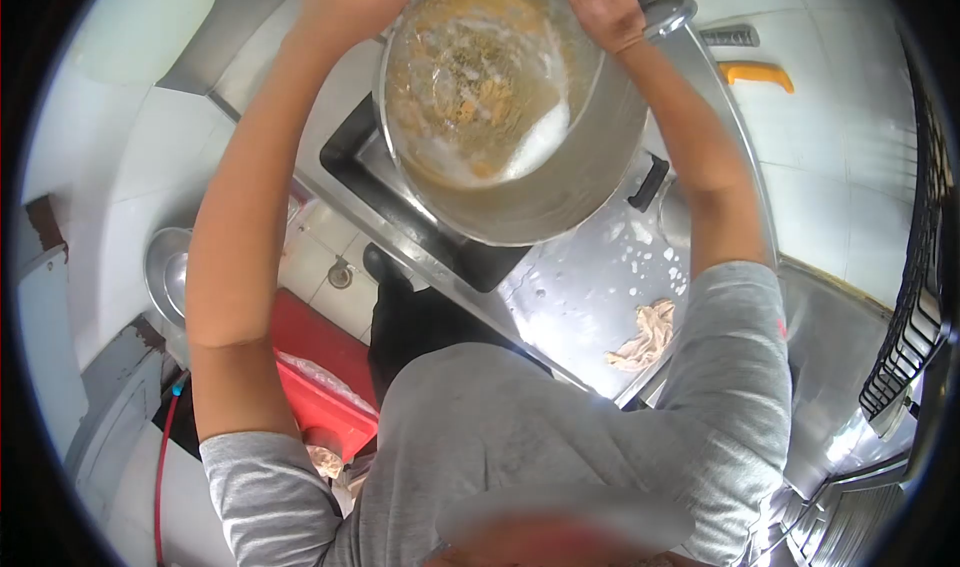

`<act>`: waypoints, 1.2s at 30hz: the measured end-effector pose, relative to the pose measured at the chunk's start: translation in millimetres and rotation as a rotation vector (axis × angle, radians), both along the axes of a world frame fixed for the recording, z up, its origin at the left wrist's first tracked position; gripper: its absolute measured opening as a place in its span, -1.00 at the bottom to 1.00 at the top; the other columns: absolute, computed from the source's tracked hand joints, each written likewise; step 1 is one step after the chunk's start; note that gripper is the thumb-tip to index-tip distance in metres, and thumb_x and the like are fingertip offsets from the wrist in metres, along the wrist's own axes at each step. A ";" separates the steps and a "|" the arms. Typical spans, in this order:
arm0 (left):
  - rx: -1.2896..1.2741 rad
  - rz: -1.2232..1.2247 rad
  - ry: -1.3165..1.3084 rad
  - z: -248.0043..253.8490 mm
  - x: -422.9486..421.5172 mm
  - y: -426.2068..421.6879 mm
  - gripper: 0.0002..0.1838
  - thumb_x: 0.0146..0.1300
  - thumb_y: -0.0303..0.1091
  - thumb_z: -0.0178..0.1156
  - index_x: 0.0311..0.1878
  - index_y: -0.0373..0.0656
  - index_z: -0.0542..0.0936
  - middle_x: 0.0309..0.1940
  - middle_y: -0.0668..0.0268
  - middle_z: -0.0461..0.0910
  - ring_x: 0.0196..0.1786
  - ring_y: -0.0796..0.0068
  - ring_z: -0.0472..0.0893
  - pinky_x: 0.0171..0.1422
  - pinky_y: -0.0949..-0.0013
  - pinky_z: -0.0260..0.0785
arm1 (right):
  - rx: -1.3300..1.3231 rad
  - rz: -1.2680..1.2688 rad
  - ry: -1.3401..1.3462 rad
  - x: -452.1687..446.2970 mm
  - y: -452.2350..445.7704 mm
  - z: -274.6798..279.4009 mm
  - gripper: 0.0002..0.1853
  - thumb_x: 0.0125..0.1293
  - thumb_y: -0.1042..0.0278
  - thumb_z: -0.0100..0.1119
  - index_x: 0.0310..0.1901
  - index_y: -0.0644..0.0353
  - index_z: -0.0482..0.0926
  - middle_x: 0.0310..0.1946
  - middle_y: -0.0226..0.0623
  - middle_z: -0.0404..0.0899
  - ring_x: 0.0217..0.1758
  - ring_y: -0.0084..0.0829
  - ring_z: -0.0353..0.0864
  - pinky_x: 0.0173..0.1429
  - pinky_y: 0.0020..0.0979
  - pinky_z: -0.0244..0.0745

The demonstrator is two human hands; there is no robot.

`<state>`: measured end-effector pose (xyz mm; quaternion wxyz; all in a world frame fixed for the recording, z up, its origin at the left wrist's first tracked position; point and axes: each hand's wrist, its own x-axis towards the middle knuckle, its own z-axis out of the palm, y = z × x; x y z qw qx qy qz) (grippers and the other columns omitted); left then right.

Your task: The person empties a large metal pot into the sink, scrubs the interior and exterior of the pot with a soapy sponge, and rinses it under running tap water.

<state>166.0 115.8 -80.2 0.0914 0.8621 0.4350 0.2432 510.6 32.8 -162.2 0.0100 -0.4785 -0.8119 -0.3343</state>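
Note:
A large metal pot is tilted, its mouth facing up toward me. Inside it lies cloudy brownish liquid with white foam and small yellow-brown bits. At the pot's upper left, my left hand is closed at the rim, its fingertips partly cut off by the frame's top edge. My right hand grips the upper right rim with curled fingers. Under the pot is a dark-edged recess in the steel counter.
A crumpled cloth lies on the wet steel counter. Orange-handled tools hang or rest by the tiled wall at right. Below left stands a red bin. A metal bowl is at far left, a black rack at far right.

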 end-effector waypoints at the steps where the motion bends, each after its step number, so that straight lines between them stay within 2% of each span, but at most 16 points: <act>1: 0.020 0.002 0.017 -4.9 -0.9 -1.7 -0.60 0.50 -0.04 -0.05 -0.13 -0.27 0.43 -0.36 -0.17 0.63 -0.23 -0.25 0.63 -0.11 -0.20 0.42 | -0.104 -0.094 -0.103 3.5 -14.6 -8.2 -0.60 0.23 0.35 0.07 0.12 0.10 0.57 0.05 -0.30 0.54 0.10 -0.33 0.55 0.12 -0.17 0.45; 3: -0.017 -0.011 0.019 1.8 -1.9 -1.9 -0.59 0.50 -0.04 -0.06 -0.14 -0.28 0.43 -0.34 -0.18 0.63 -0.22 -0.24 0.63 -0.10 -0.20 0.42 | -0.302 -0.266 -0.332 21.0 -52.4 -26.0 -0.58 0.30 0.31 0.00 0.18 0.12 0.55 0.08 -0.31 0.54 0.13 -0.34 0.55 0.22 -0.17 0.42; 5: -0.041 -0.017 0.005 4.4 -1.3 -5.3 -0.59 0.51 -0.04 -0.07 -0.14 -0.28 0.44 -0.34 -0.18 0.63 -0.22 -0.24 0.63 -0.10 -0.20 0.42 | -0.640 -0.422 -0.203 22.1 -130.7 -88.8 -0.55 0.31 0.33 -0.02 0.22 0.18 0.53 0.14 -0.28 0.53 0.17 -0.29 0.55 0.25 -0.20 0.42; 8: -0.032 -0.013 0.011 3.9 -2.4 -5.6 -0.59 0.51 -0.04 -0.08 -0.13 -0.29 0.44 -0.34 -0.19 0.63 -0.21 -0.24 0.63 -0.10 -0.21 0.43 | -1.258 -0.261 -0.374 -21.0 -131.4 -75.1 -0.56 0.35 0.31 -0.05 0.23 0.20 0.52 0.27 -0.26 0.48 0.28 -0.26 0.48 0.29 -0.19 0.41; 11: -0.025 0.019 0.023 4.0 -2.8 -2.0 -0.59 0.51 -0.04 -0.08 -0.13 -0.28 0.45 -0.35 -0.17 0.64 -0.21 -0.24 0.64 -0.10 -0.21 0.43 | -0.712 -0.408 -0.219 -10.8 -59.7 -48.2 -0.53 0.39 0.32 -0.08 0.30 0.20 0.47 0.40 -0.21 0.37 0.44 -0.23 0.34 0.38 -0.20 0.37; 14: -0.046 0.033 0.051 1.4 2.1 -6.3 -0.58 0.51 -0.02 -0.08 -0.13 -0.27 0.46 -0.36 -0.15 0.65 -0.22 -0.23 0.64 -0.10 -0.21 0.43 | -0.707 -0.681 -0.211 -39.9 -84.3 -95.1 -0.51 0.46 0.35 -0.16 0.39 0.22 0.38 0.46 -0.14 0.28 0.53 -0.16 0.22 0.45 -0.18 0.30; 16: -0.064 0.039 0.046 6.6 -0.1 -4.7 -0.57 0.51 -0.02 -0.07 -0.14 -0.27 0.46 -0.37 -0.15 0.65 -0.22 -0.23 0.65 -0.10 -0.22 0.43 | -0.870 -0.903 -0.058 -74.7 -129.7 -126.9 -0.48 0.51 0.34 -0.21 0.44 0.31 0.27 0.51 -0.03 0.18 0.54 -0.08 0.18 0.47 -0.10 0.26; 19: -0.076 0.055 0.022 5.7 2.0 -7.2 -0.57 0.51 -0.02 -0.08 -0.14 -0.28 0.46 -0.36 -0.17 0.65 -0.21 -0.24 0.65 -0.10 -0.23 0.43 | -1.438 -0.687 -0.067 -143.9 -165.9 -151.8 -0.49 0.44 0.17 -0.11 0.26 0.35 0.49 0.35 0.15 0.38 0.41 0.04 0.36 0.46 0.06 0.21; 21: -0.077 0.049 0.022 7.0 1.6 -7.8 -0.57 0.51 -0.02 -0.08 -0.14 -0.27 0.46 -0.36 -0.16 0.65 -0.21 -0.24 0.65 -0.11 -0.23 0.43 | -1.350 -0.606 0.642 -185.9 -178.2 -108.0 -0.55 0.40 0.12 -0.05 0.12 0.26 0.61 0.18 0.07 0.56 0.34 -0.03 0.44 0.44 -0.01 0.24; 24: -0.060 0.048 0.041 5.5 1.5 -6.7 -0.57 0.51 -0.01 -0.08 -0.13 -0.27 0.47 -0.35 -0.16 0.65 -0.21 -0.24 0.65 -0.11 -0.22 0.43 | -1.511 -0.400 0.638 -145.0 -188.4 -94.5 -0.58 0.37 0.24 0.04 0.20 0.20 0.56 0.26 0.01 0.49 0.34 -0.08 0.46 0.42 -0.02 0.29; 25: -0.051 0.052 0.051 4.2 1.3 -5.9 -0.57 0.51 -0.01 -0.08 -0.13 -0.27 0.47 -0.35 -0.15 0.65 -0.21 -0.24 0.65 -0.11 -0.22 0.44 | -1.538 -0.409 0.509 -83.7 -191.6 -132.2 -0.59 0.36 0.24 0.05 0.16 0.23 0.57 0.25 0.03 0.48 0.35 -0.08 0.44 0.43 -0.04 0.30; 28: -0.030 0.040 0.020 2.3 0.6 -5.7 -0.56 0.51 0.00 -0.09 -0.13 -0.27 0.47 -0.36 -0.14 0.65 -0.22 -0.25 0.65 -0.10 -0.22 0.44 | -1.405 -0.752 0.168 -19.6 -152.5 -43.8 -0.68 0.23 0.29 0.15 -0.05 0.24 0.66 0.11 -0.03 0.58 0.29 -0.13 0.48 0.41 -0.07 0.30; 31: -0.064 0.018 0.013 4.9 0.4 -6.1 -0.57 0.51 -0.01 -0.09 -0.13 -0.26 0.47 -0.36 -0.14 0.65 -0.21 -0.25 0.64 -0.08 -0.21 0.44 | -1.009 -0.528 -0.166 -8.1 -203.7 -99.3 -0.73 0.04 0.32 0.25 -0.23 0.26 0.70 -0.12 -0.10 0.65 0.13 -0.12 0.55 0.30 -0.08 0.40; 33: -0.013 0.027 0.001 2.5 1.0 -5.8 -0.57 0.51 -0.01 -0.09 -0.13 -0.26 0.47 -0.35 -0.15 0.64 -0.20 -0.24 0.64 -0.09 -0.20 0.44 | -1.106 -0.467 0.017 -20.3 -190.7 -84.4 -0.75 -0.03 0.34 0.29 -0.29 0.26 0.71 -0.18 -0.11 0.66 0.09 -0.10 0.56 0.24 -0.08 0.42; 35: 0.009 0.015 0.012 -2.8 -3.9 -5.4 -0.58 0.51 -0.02 -0.09 -0.13 -0.26 0.46 -0.35 -0.16 0.64 -0.20 -0.23 0.64 -0.08 -0.19 0.44 | -1.586 -0.479 0.679 -62.9 -182.5 -41.7 -0.74 -0.05 0.34 0.30 -0.28 0.26 0.70 -0.15 -0.10 0.63 0.09 -0.06 0.54 0.21 -0.07 0.42; 36: 0.003 -0.013 0.008 -4.9 -1.5 -7.4 -0.58 0.51 -0.02 -0.08 -0.13 -0.26 0.46 -0.35 -0.16 0.64 -0.20 -0.22 0.64 -0.08 -0.19 0.44 | -1.445 -0.497 0.315 -38.7 -164.8 -48.2 -0.67 0.05 0.30 0.28 -0.14 0.26 0.66 -0.04 -0.09 0.57 0.13 -0.07 0.49 0.19 -0.10 0.41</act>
